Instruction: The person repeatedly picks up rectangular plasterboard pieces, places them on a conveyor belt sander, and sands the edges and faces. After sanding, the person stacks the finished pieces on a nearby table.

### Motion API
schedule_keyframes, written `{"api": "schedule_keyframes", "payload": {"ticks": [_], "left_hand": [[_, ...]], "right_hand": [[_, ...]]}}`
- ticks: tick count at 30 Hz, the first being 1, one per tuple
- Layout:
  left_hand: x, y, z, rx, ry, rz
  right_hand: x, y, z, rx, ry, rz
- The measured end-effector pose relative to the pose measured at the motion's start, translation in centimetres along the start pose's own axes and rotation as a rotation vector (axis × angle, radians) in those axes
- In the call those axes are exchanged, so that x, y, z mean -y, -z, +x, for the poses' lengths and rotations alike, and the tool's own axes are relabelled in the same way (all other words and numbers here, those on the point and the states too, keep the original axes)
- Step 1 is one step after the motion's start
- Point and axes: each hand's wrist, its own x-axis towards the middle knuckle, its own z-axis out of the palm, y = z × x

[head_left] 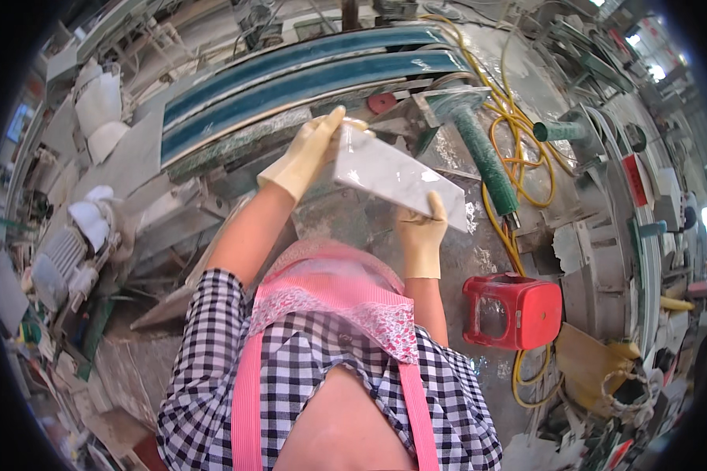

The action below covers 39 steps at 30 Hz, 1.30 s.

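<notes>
Between my two gloved hands I hold a white marble tile with faint grey veins and a wet-looking shine. My left hand, in a cream rubber glove, grips the tile's upper left corner, with the thumb along its edge. At the lower right end my right hand, gloved the same way, has its thumb on the tile's face and the other fingers hidden behind it. The tile is tilted and held up off any surface, in front of my pink apron.
Beyond my hands runs a machine bed with two long blue-green belts. A green cylinder stands right of the tile, by a tangled yellow hose. A red plastic stool is at right. A grey motor sits at left.
</notes>
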Motion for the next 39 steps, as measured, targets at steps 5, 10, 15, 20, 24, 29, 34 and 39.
{"api": "schedule_keyframes", "payload": {"ticks": [5,10,15,20,24,29,34,39], "left_hand": [[0.7,-2.7,1.3,0.117,0.1,-0.241],[1.8,-4.5,2.0,0.194,0.15,-0.195],[2.3,-5.9,2.4,0.274,0.153,-0.165],[2.7,-6.6,2.8,0.274,0.186,-0.164],[3.0,-6.3,3.1,0.283,0.178,-0.183],[2.5,-5.4,2.8,0.265,0.151,-0.195],[2.0,-4.7,2.3,0.186,0.16,-0.252],[3.5,-2.8,2.7,0.235,-0.042,-0.195]], "right_hand": [[2.2,2.4,0.0,-0.145,0.157,0.035],[3.6,3.6,-1.7,-0.27,0.23,0.212],[2.8,3.0,-3.8,-0.051,0.189,0.056],[2.0,2.1,-4.4,-0.104,0.297,0.036],[1.7,2.0,-3.9,-0.202,0.432,-0.501],[1.4,2.2,-3.3,-0.183,0.362,-0.194],[1.0,2.6,-2.8,-0.156,0.389,-0.438],[0.8,0.9,-2.2,-0.089,0.277,-0.249]]}}
